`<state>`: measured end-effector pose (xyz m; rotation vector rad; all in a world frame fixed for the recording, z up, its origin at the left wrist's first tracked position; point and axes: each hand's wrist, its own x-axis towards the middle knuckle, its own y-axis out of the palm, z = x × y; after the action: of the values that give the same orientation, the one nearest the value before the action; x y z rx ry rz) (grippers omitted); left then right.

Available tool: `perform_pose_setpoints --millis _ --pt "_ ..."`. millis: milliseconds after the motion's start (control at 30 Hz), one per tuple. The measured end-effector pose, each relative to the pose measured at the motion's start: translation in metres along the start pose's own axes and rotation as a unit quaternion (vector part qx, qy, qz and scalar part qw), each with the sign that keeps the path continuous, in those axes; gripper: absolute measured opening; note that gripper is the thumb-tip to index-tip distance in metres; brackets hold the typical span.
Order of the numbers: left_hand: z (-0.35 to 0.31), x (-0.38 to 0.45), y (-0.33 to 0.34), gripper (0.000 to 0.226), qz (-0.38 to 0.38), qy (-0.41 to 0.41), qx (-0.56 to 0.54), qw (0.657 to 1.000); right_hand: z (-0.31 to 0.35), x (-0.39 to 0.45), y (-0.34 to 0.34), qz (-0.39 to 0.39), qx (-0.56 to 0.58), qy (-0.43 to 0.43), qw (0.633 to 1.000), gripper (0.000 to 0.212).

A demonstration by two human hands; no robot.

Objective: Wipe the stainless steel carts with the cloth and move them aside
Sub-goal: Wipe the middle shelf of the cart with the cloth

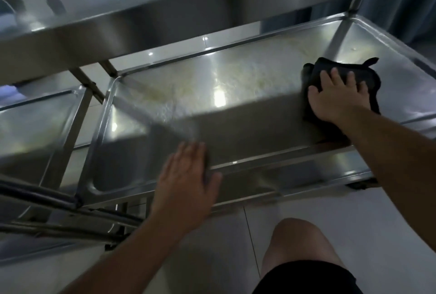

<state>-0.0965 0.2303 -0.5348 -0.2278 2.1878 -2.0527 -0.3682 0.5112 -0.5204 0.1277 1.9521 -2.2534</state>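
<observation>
Right hand (335,98) presses cloth (344,81) on cart shelf (212,95) — left hand (186,180) flat on rim.

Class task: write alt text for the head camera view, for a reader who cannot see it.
A person's right hand presses a black cloth flat on a stainless steel cart shelf streaked with pale residue. Their left hand rests open on the shelf's near rim. A second cart stands to the left, and a bare knee shows above the white floor.

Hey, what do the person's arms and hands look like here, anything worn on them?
Both arms are bare, with no sleeves in view. The left hand and right hand wear no gloves, and no rings, watch or bracelets show. Black shorts are the only clothing visible.
</observation>
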Motion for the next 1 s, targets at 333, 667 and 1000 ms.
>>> perform_pose_setpoints --millis 333,667,1000 --pt "0.028 -0.004 0.011 0.083 0.023 -0.084 -0.022 0.996 0.194 -0.074 0.048 0.018 -0.010 -0.229 0.973 0.073" --pt "0.036 -0.001 -0.001 0.079 0.053 -0.057 -0.064 0.995 0.082 -0.030 0.021 -0.011 -0.008 -0.100 0.995 0.071" --pt "0.124 -0.012 -0.004 0.077 0.068 -0.165 -0.033 0.983 0.200 -0.079 0.048 -0.002 0.012 -0.069 0.998 0.074"
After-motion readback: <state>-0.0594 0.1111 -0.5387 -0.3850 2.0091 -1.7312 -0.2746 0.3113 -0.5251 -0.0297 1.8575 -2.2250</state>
